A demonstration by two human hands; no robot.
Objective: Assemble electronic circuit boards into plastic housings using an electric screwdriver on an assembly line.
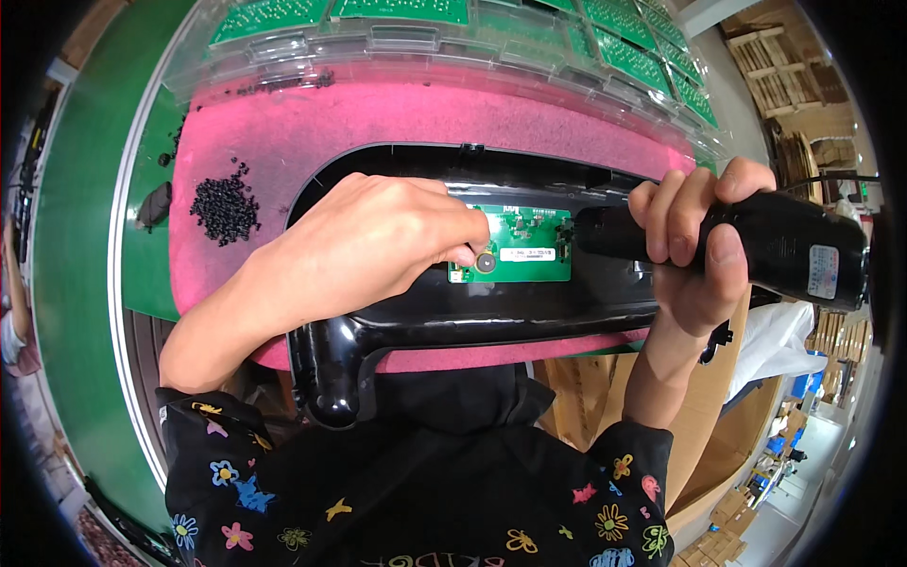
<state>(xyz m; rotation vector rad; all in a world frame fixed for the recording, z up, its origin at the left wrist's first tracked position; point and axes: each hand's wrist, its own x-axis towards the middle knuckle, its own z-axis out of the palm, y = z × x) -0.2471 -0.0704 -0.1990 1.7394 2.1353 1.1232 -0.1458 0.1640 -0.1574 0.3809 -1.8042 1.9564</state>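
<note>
A black plastic housing lies with its hollow side up, and a green circuit board sits inside it. My left hand reaches over the housing's left part. Its fingers are pinched together at the board's left end, beside a small round dark part; whatever they hold is hidden. My right hand is wrapped round a black electric screwdriver with a pale label. The tool lies nearly level, its nose pointing left at the board's right edge.
A pink mat lies under the housing. On its left is a heap of small black screws, with a dark lump beside the mat. Clear plastic trays of green boards stand along the back. A cardboard box is at the lower right.
</note>
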